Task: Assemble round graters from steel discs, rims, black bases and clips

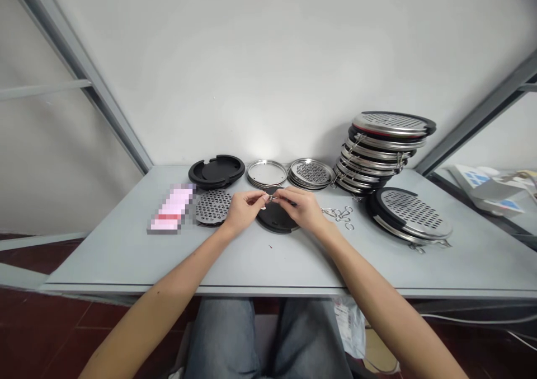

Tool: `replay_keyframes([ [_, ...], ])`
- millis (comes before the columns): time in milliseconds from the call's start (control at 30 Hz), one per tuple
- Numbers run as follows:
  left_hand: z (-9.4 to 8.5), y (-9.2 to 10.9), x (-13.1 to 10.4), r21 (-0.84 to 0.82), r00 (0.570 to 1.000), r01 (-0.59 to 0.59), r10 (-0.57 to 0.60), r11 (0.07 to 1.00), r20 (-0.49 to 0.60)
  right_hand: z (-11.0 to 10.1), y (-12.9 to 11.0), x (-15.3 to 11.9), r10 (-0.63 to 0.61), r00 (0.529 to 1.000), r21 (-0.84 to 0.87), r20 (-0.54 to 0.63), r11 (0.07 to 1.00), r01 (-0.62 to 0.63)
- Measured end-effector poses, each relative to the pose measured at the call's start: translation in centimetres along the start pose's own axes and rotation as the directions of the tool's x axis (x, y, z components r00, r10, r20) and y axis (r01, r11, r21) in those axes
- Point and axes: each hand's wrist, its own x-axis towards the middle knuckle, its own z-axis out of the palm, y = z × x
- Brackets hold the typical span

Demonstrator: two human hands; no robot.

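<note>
Near the middle of the table, a small metal wire clip (272, 198) is pinched between my two hands. My left hand (245, 211) has its thumb and fingers closed on one end. From the other side, my right hand (300, 205) grips it with bent fingers. Beneath them lies a round black disc (277, 219), partly hidden by the hands. Several loose wire clips (342, 215) lie just right of my right hand. Left of my left hand rests a perforated metal grater plate (213, 206), its right edge covered by the hand.
Black round bases (217, 169) are stacked at the back left, beside shallow metal trays (267, 172) and grater plates (311, 173). A tall leaning stack of grater discs (377, 152) stands back right, with more discs (413, 214) before it. A blurred pink item (173, 208) lies left.
</note>
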Motion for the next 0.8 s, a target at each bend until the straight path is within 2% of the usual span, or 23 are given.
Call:
replay_keyframes([
  [367, 0.2, -0.7, 0.1, -0.057, 0.998, 0.05, -0.052, 0.997, -0.028, 0.6, 0.2, -0.1, -0.042, 0.998, -0.037, 0.052, 0.998, 0.044],
  [600, 0.3, -0.5, 0.0, -0.111, 0.994, 0.082, -0.09, 0.99, -0.063, 1.1, 0.5, -0.3, -0.066, 0.997, -0.077, 0.041, 0.995, 0.069],
  [800, 0.3, -0.3, 0.0, -0.072, 0.994, 0.071, -0.077, 0.995, -0.081, 1.2, 0.5, -0.4, -0.072, 0.997, -0.095, 0.034, 0.993, 0.075],
])
